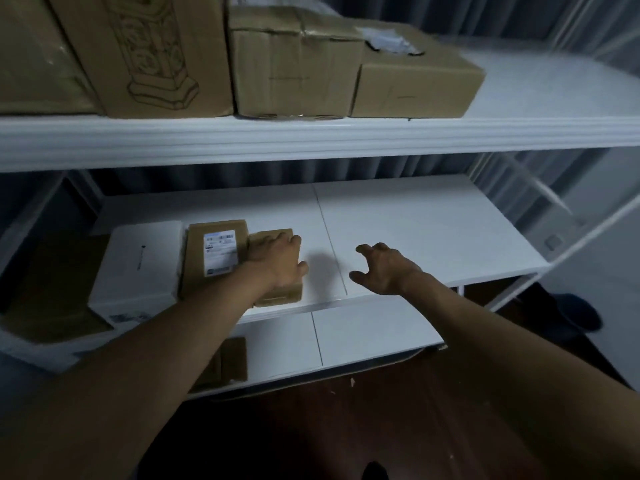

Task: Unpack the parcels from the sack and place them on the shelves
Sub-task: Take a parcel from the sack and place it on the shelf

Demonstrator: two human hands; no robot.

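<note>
Left hand (277,263) rests on a small box (277,268) on the middle shelf (415,230), fingers curled over it; right hand (381,268) hovers spread, holding nothing. About 8 parcels look shelved; the sack is unseen.

I have only one view, from the camera on my head. It looks forward and down at the white shelves in front of me, close enough that both my forearms run up from the bottom edge. The top shelf (311,140) crosses the upper part at about my eye level, the middle shelf (415,237) lies just below my gaze, and the lowest shelf (346,337) and dark floor (346,427) sit under it. The wide lens bends the shelf edges, and the far right side is blurred.
</note>
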